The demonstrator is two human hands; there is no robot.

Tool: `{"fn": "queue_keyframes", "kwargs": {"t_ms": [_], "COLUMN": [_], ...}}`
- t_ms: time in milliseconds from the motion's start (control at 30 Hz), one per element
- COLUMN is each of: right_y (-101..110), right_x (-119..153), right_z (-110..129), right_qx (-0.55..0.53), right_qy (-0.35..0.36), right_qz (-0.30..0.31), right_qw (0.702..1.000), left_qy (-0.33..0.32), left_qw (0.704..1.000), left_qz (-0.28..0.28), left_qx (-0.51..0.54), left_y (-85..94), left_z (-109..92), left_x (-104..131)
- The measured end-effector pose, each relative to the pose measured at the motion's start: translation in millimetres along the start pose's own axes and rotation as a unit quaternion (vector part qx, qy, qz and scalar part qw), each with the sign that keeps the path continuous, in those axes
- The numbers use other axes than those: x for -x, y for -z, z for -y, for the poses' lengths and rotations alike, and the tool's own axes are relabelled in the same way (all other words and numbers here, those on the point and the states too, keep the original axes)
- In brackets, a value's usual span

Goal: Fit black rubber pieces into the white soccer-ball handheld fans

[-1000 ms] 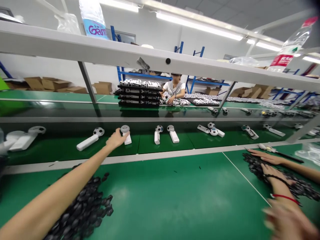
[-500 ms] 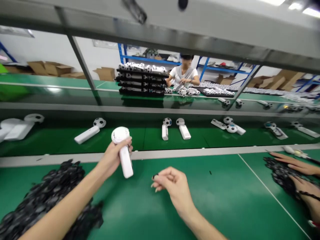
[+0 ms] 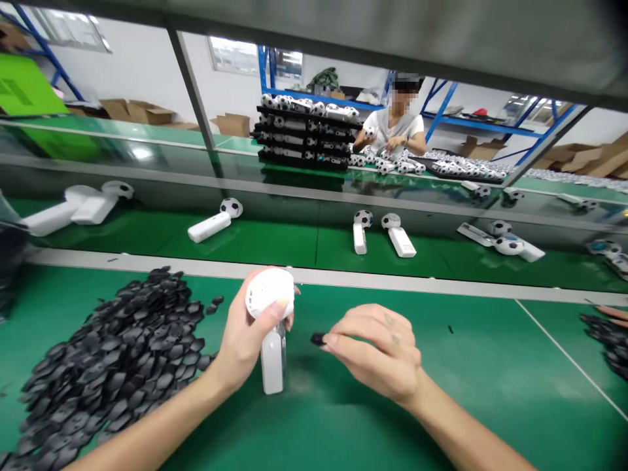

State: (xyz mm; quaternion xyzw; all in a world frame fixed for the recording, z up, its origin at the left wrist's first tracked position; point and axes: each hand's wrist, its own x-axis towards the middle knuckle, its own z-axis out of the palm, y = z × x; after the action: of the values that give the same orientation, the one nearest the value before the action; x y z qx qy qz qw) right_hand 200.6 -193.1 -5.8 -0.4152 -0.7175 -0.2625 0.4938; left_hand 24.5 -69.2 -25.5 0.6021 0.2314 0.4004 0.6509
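Observation:
My left hand (image 3: 244,333) is wrapped round the neck of a white handheld fan (image 3: 273,366), its round head up and its handle pointing down over the green bench. The thumb lies across the lower part of the round head. To the right, my right hand (image 3: 380,350) pinches a small black plastic piece (image 3: 318,339) between thumb and fingertips, a short way apart from the fan. A big heap of similar black plastic pieces (image 3: 112,366) lies on the bench to the left, partly behind my left forearm.
Beyond the bench's pale edge strip (image 3: 333,276), a green conveyor (image 3: 314,242) carries several white fans (image 3: 210,226) with football-patterned heads. Black trays (image 3: 304,145) of fans stand stacked across it, near a seated co-worker (image 3: 392,131). Another person's fingers (image 3: 613,314) show at the right edge.
The view has tilted and shifted left. My left hand has brought the fan closer and lower, its thumb now on the head. My right hand, still pinching the black piece, has turned palm-down.

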Motion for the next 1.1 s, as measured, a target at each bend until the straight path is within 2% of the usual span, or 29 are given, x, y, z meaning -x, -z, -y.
{"fn": "queue_keyframes", "kwargs": {"t_ms": [100,200,267,300,367,467,567,633,800,933,1100], "right_y": [3.9,7.3,5.4,2.8,-4.8,-15.9,-20.3,-19.3,-14.1,-15.0,-19.2], "right_x": [-1.9,-5.2,-9.6,-12.4,-19.0,-28.6,-34.8,-36.6,-35.6,-33.5,-33.1], "right_z": [4.9,12.5,19.3,23.2,31.1,40.5,44.1,44.1,44.1,47.5,48.7], "right_qx": [-0.013,-0.018,-0.043,-0.071,-0.144,-0.244,-0.306,-0.331,-0.384,-0.360,-0.356], "right_qy": [-0.002,0.035,0.010,-0.034,-0.174,-0.381,-0.480,-0.499,-0.508,-0.505,-0.515], "right_qz": [0.008,0.028,0.012,-0.004,-0.035,-0.034,-0.012,0.001,0.035,0.065,0.034], "right_qw": [1.000,0.999,0.999,0.997,0.974,0.891,0.822,0.801,0.770,0.782,0.779], "left_qy": [-0.015,-0.033,-0.039,-0.038,-0.043,-0.063,-0.070,-0.072,-0.053,-0.041,-0.051], "left_qw": [0.999,0.998,0.998,0.998,0.996,0.993,0.992,0.992,0.994,0.996,0.993], "left_qz": [0.018,0.020,0.020,0.021,0.024,0.018,0.014,0.014,0.034,0.031,0.048], "left_qx": [-0.035,-0.040,-0.042,-0.047,-0.068,-0.100,-0.108,-0.105,-0.085,-0.075,-0.094], "left_y": [6.0,10.0,10.3,9.8,7.7,3.1,-0.9,-3.0,-7.2,-8.6,-6.5], "left_z": [-1.5,-6.9,-12.4,-15.4,-20.8,-25.7,-27.2,-27.9,-29.9,-31.5,-35.4], "left_x": [-1.0,-4.2,-4.9,-4.2,-1.1,6.0,12.2,15.4,19.5,18.9,17.6]}}
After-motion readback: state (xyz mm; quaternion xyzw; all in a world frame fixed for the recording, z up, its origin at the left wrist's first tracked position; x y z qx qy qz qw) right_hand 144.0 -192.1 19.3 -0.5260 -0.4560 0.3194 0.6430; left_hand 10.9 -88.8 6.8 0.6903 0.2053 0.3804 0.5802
